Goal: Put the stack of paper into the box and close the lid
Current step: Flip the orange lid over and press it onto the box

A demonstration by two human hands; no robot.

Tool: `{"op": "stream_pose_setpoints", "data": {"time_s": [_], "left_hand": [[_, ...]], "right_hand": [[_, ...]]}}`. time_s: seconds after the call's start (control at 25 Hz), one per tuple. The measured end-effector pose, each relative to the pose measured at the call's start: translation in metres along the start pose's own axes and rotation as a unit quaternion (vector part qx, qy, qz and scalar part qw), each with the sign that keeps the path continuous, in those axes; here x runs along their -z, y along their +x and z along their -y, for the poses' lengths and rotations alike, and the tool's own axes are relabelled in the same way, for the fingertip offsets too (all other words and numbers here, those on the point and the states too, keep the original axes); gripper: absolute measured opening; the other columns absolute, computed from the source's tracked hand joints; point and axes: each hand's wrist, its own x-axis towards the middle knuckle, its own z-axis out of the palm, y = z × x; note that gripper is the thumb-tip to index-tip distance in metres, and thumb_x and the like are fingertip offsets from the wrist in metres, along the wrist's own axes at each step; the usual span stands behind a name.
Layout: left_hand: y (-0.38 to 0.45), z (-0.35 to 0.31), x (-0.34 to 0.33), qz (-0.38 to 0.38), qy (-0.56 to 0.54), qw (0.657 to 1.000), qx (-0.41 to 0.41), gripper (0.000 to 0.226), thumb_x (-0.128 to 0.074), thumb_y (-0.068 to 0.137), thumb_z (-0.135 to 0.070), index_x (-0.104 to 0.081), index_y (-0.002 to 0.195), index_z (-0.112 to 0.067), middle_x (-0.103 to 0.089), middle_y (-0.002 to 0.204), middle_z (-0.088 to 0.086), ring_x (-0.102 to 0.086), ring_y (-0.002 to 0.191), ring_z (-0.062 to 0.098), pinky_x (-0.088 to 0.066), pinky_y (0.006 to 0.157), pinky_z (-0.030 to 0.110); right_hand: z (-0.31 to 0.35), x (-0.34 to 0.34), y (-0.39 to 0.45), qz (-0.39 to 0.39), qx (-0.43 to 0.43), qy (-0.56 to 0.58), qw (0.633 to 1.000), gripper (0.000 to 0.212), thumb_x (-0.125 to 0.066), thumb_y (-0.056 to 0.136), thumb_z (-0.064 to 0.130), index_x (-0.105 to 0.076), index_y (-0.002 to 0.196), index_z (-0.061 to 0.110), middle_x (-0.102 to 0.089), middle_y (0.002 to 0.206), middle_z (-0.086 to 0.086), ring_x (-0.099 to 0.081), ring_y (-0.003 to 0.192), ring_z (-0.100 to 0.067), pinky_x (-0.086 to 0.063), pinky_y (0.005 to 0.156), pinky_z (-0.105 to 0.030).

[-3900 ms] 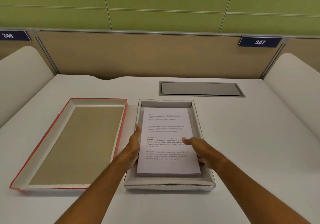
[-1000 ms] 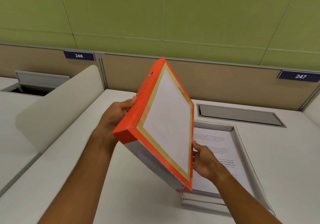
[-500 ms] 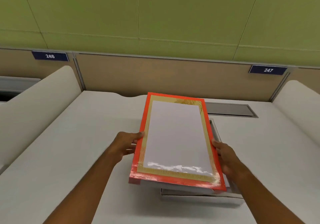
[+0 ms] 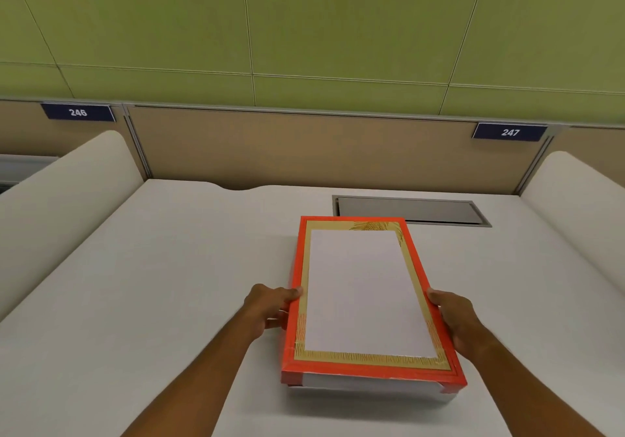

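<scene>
The orange-red lid (image 4: 363,294), with a gold border and a white centre panel, lies flat over the silver box (image 4: 368,390) on the white desk. Only a strip of the box's front wall shows below the lid's near edge. My left hand (image 4: 270,308) grips the lid's left side, thumb on top. My right hand (image 4: 455,318) holds the lid's right side the same way. The stack of paper is hidden under the lid.
A grey cable hatch (image 4: 411,211) is set into the desk (image 4: 169,284) just behind the box. White curved dividers stand at the left (image 4: 61,206) and right (image 4: 581,199). A tan partition (image 4: 304,145) with number plates 246 and 247 closes the back.
The lid, held tilted on edge a second ago, has been turned flat and lowered onto the box, which now covers the paper. Both hands stay on its sides.
</scene>
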Motion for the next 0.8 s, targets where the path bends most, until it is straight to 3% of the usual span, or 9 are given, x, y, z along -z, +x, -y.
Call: {"op": "stream_pose_setpoints", "data": {"time_s": [0.2, 0.4, 0.52, 0.68, 0.8], "left_hand": [[0.005, 0.008, -0.009, -0.008, 0.001, 1.000, 0.024, 0.035, -0.076, 0.079, -0.032, -0.069, 0.094, -0.002, -0.076, 0.085, 0.013, -0.074, 0.076, 0.027, -0.058, 0.064, 0.035], [0.012, 0.011, -0.013, -0.004, 0.015, 0.999, 0.051, 0.033, -0.075, 0.080, -0.032, -0.068, 0.093, -0.003, -0.076, 0.087, 0.013, -0.073, 0.080, 0.029, -0.058, 0.074, 0.039], [0.016, 0.010, -0.014, -0.007, 0.038, 0.998, 0.049, 0.032, -0.076, 0.079, -0.029, -0.068, 0.094, -0.002, -0.076, 0.087, 0.013, -0.074, 0.077, 0.027, -0.060, 0.069, 0.037], [0.026, -0.004, -0.020, -0.078, 0.058, 0.995, -0.017, 0.027, -0.075, 0.081, -0.020, -0.068, 0.095, 0.001, -0.074, 0.092, 0.014, -0.074, 0.077, 0.027, -0.062, 0.070, 0.038], [0.032, -0.014, -0.021, -0.112, 0.062, 0.991, -0.025, 0.020, -0.077, 0.078, -0.011, -0.070, 0.090, 0.003, -0.074, 0.089, 0.016, -0.074, 0.072, 0.026, -0.063, 0.070, 0.038]], "right_hand": [[-0.004, 0.004, 0.012, 0.022, -0.013, -0.033, 0.999, 0.032, -0.047, 0.100, 0.035, -0.062, 0.109, 0.008, -0.070, 0.099, -0.015, -0.069, 0.086, -0.035, -0.056, 0.071, -0.043], [-0.007, 0.007, 0.021, 0.039, -0.050, -0.058, 0.996, 0.030, -0.048, 0.100, 0.031, -0.058, 0.113, 0.006, -0.066, 0.103, -0.017, -0.065, 0.092, -0.035, -0.053, 0.082, -0.049], [-0.003, 0.011, 0.027, 0.051, -0.059, -0.058, 0.995, 0.029, -0.057, 0.096, 0.027, -0.058, 0.114, 0.005, -0.065, 0.104, -0.016, -0.064, 0.093, -0.036, -0.053, 0.081, -0.050], [0.011, 0.009, 0.045, 0.002, -0.001, -0.057, 0.998, 0.027, -0.068, 0.090, 0.019, -0.065, 0.106, -0.002, -0.068, 0.108, -0.019, -0.065, 0.101, -0.040, -0.055, 0.087, -0.048], [0.015, 0.009, 0.056, -0.015, -0.013, -0.063, 0.998, 0.020, -0.070, 0.088, 0.009, -0.068, 0.099, -0.007, -0.072, 0.102, -0.022, -0.071, 0.089, -0.036, -0.061, 0.082, -0.044]]}}
